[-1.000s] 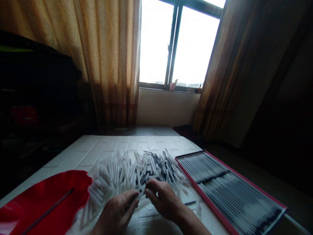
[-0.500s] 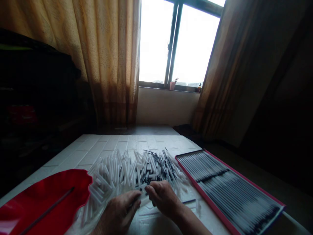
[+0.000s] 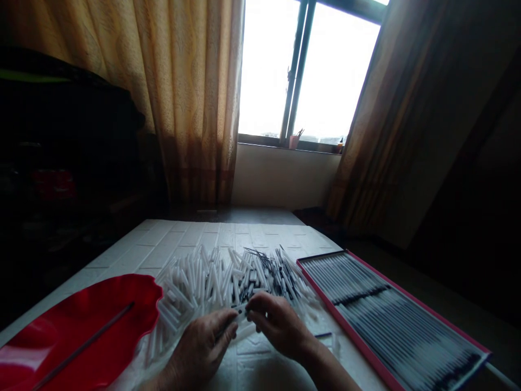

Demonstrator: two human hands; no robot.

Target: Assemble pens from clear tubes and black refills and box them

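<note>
My left hand point(image 3: 205, 345) is closed, thumb and fingers pinching a small translucent pen tube point(image 3: 242, 308) with dark bits at its ends. My right hand point(image 3: 279, 324) curls in at the tube's right end with its fingertips pressed together; what they grip is too small to make out. Just beyond both hands lies a heap of whitish pen tubes point(image 3: 195, 279), mixed at its right with thin black pen parts point(image 3: 280, 271). A loose dark-ended piece point(image 3: 324, 335) lies on the table to the right of my right hand.
At the left stands a red wavy-edged tray point(image 3: 101, 304) with one thin rod point(image 3: 87, 342) across it. A red-rimmed box point(image 3: 354, 336) at the right holds two rows of pens point(image 3: 402, 326). The brick-patterned white tabletop point(image 3: 171, 239) reaches towards the window.
The view has shifted slightly, so the scene sits a little further right. My right hand has lifted a bit and its fingers are bent differently; the left hand still pinches the tube.
</note>
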